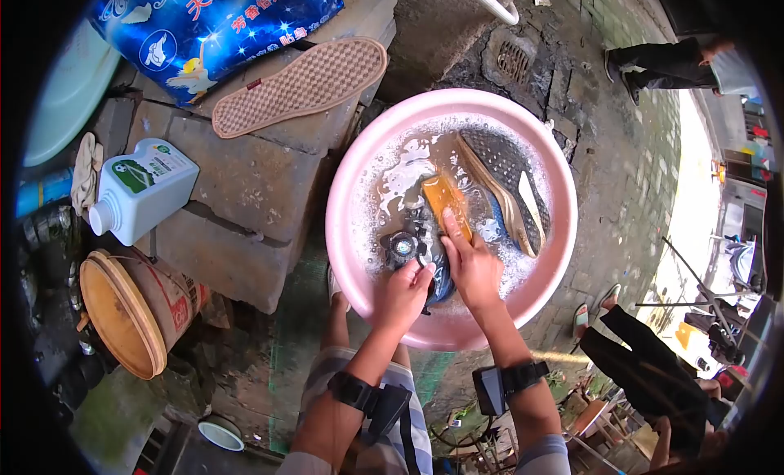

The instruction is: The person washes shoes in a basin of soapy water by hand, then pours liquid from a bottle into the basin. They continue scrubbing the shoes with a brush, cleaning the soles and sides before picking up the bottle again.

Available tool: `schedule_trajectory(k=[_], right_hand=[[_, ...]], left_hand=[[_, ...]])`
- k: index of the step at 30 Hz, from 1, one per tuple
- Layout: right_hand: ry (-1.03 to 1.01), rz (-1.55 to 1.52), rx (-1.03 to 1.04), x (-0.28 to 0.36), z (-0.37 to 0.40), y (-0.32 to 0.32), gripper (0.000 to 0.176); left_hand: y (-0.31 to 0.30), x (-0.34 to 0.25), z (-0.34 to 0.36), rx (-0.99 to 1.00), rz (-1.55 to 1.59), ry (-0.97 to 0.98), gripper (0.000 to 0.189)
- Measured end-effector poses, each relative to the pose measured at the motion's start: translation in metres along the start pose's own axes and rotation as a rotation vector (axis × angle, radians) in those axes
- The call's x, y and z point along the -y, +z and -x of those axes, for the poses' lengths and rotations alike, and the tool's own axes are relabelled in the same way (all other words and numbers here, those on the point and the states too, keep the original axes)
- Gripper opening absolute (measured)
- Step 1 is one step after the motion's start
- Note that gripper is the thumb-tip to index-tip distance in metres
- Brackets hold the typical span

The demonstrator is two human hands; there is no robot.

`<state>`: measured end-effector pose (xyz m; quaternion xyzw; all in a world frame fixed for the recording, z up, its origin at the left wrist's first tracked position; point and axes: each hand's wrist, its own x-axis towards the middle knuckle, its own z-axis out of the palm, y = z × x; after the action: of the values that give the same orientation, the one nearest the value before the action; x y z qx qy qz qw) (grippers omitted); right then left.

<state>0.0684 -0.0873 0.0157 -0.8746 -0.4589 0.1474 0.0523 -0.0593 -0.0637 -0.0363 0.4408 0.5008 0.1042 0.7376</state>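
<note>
Head view: left hand [400, 294] clutches dark shoe [406, 248] (in suds); right hand [472, 269], forefinger extended, grips brush [445, 199].

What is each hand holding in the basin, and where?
The right hand holds the brush by its near end, a finger along its top. The left hand grips the dark shoe at its near edge.

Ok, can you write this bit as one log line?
left hand: grips dark shoe | right hand: holds orange brush | place: soapy pink basin | nearby: insole on stone slab
</note>
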Motion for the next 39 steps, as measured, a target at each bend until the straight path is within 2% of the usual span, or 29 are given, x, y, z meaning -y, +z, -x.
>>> schedule_trajectory(k=[5,7,8,10,11,13,15,17,21,23,25,27,28,31,33,35,37,38,39], right_hand=[[-0.005,-0.087,-0.124,0.008,-0.054,0.008,0.041],[-0.005,-0.115,-0.085,0.010,-0.049,0.005,0.041],[-0.005,-0.142,-0.051,0.012,-0.046,0.003,0.041],[-0.062,-0.155,-0.076,0.011,-0.029,0.011,0.042],[-0.096,-0.131,-0.068,0.009,-0.020,0.013,0.042],[-0.092,-0.130,-0.043,-0.004,-0.002,0.011,0.043],[-0.026,-0.158,0.134,-0.019,0.026,0.000,0.043],[-0.056,-0.147,0.177,-0.032,0.059,-0.014,0.043],[-0.020,-0.212,0.287,-0.034,0.091,-0.053,0.041],[-0.071,-0.141,0.302,-0.031,0.095,-0.056,0.041],[-0.111,-0.116,0.284,-0.030,0.094,-0.046,0.042],[-0.153,-0.017,0.209,-0.025,0.079,-0.033,0.043],[-0.176,-0.050,0.095,-0.018,0.063,-0.024,0.044],[-0.175,-0.004,0.110,0.011,-0.006,-0.012,0.042],[-0.139,-0.051,0.056,0.027,-0.035,-0.005,0.039],[-0.169,-0.061,0.056,0.032,-0.025,-0.010,0.040],[-0.246,0.027,0.152,0.017,0.014,-0.013,0.041],[-0.242,0.037,0.167,0.006,0.036,-0.018,0.042],[-0.238,0.045,0.184,-0.005,0.058,-0.024,0.043]], left_hand=[[0.003,-0.008,0.005,-0.047,0.028,0.111,0.018],[0.003,-0.010,0.006,0.052,0.206,-0.021,0.022],[0.006,-0.012,0.007,0.050,0.206,-0.015,0.022],[0.013,-0.019,0.008,0.055,0.749,-0.364,0.035],[0.018,-0.023,0.009,0.055,0.749,-0.362,0.035],[0.031,-0.027,0.011,0.124,0.983,-0.281,0.043],[0.043,-0.011,0.003,0.118,1.022,-0.324,0.043],[0.054,-0.016,0.000,0.031,1.139,-0.399,0.045],[0.065,-0.010,-0.004,-0.146,1.111,-0.425,0.051],[0.059,-0.014,0.002,-0.128,1.082,-0.391,0.054],[0.049,-0.008,0.006,-0.103,1.094,-0.452,0.053],[0.043,0.003,0.010,-0.111,1.092,-0.460,0.047],[0.040,0.009,0.011,-0.119,1.083,-0.470,0.043],[0.039,0.005,0.015,-0.187,1.027,-0.498,0.044],[0.036,0.024,0.013,-0.057,0.956,-0.417,0.036],[0.030,0.016,0.019,-0.033,0.951,-0.434,0.035],[0.036,-0.006,0.021,-0.072,1.174,-0.392,0.038],[0.038,0.023,0.013,-0.048,1.184,-0.364,0.042],[0.038,0.018,0.012,-0.042,1.197,-0.355,0.042]])
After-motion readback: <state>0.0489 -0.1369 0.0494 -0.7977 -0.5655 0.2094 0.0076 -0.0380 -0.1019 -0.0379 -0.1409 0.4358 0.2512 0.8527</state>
